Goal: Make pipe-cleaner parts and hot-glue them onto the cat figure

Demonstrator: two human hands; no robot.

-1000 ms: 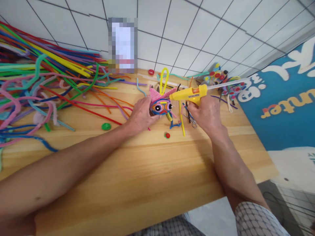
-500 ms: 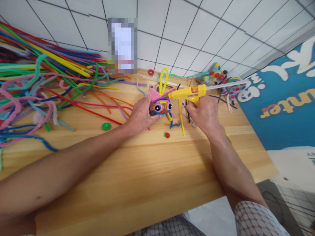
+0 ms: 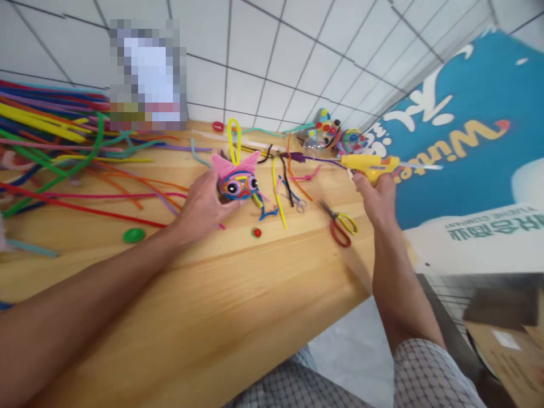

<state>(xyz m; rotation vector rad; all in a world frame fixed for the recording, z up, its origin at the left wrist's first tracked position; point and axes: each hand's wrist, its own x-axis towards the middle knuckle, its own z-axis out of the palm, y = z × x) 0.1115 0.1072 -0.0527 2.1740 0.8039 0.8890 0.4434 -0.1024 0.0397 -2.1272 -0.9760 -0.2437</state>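
My left hand [image 3: 204, 207] grips the side of a small pipe-cleaner figure [image 3: 240, 184] on the table. The figure has pink pointed ears, big round eyes and a yellow loop [image 3: 234, 141] on top. Off to the right, my right hand [image 3: 376, 195] is closed around a yellow glue gun [image 3: 369, 165]; its nozzle points left, well apart from the figure, and a clear glue stick [image 3: 427, 166] sticks out at the back. Red-and-yellow scissors [image 3: 338, 222] lie on the wood between my hands, nearer the right one.
Loose pipe cleaners [image 3: 46, 122] in many colours heap up at the left. A green lid [image 3: 133, 235] and a red bead-like piece [image 3: 257, 232] lie in front. Small silver scissors [image 3: 300, 205] rest among cut stems. Decorated balls [image 3: 325, 133] stand by the tiled wall, near a blue sign [image 3: 459, 130].
My right hand has carried the glue gun away from the figure, out to the right. The red-and-yellow scissors have come into sight. The view has turned right; my left hand stays on the figure.
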